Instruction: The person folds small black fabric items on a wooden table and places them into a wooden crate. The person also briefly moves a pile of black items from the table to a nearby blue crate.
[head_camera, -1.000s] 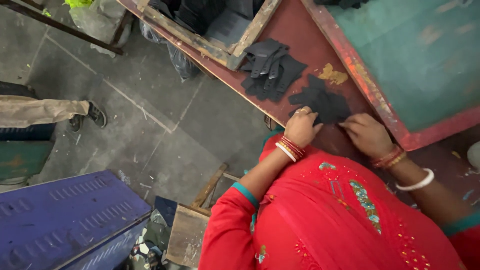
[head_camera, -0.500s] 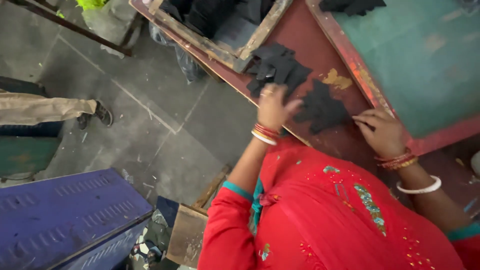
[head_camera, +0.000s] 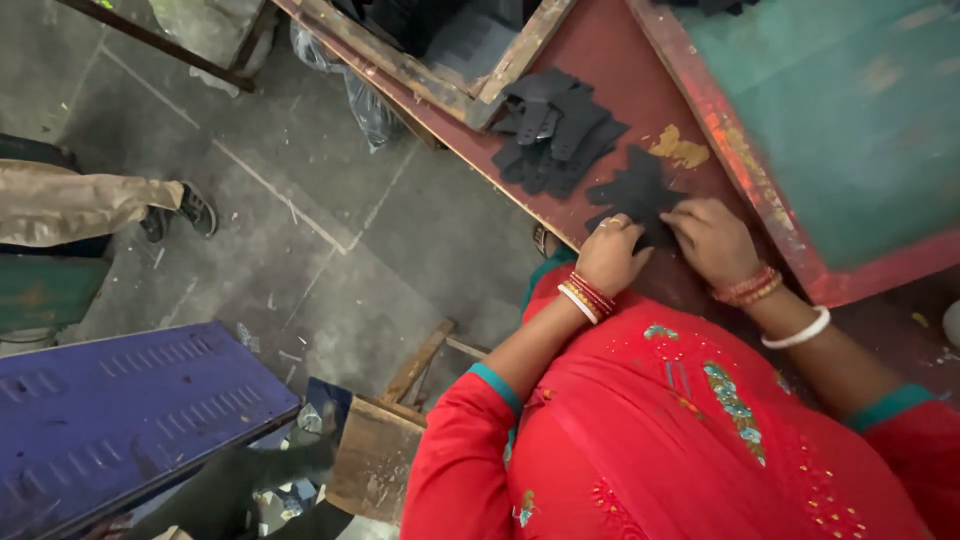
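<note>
While both hands meet on the small black pile (head_camera: 640, 195) on the red table (head_camera: 610, 80), left hand (head_camera: 610, 255) presses its near edge, fingers curled; right hand (head_camera: 712, 240) pinches a piece at its right side; bigger black stack (head_camera: 555, 130) lies beyond, up-left, nearer the left hand.

Your path across the bare dark-red wooden tabletop (head_camera: 640, 95) stayed open; the heap of black cut strips (head_camera: 556, 130) and raised red-edged green panel (head_camera: 850, 120) hemmed it.
</note>
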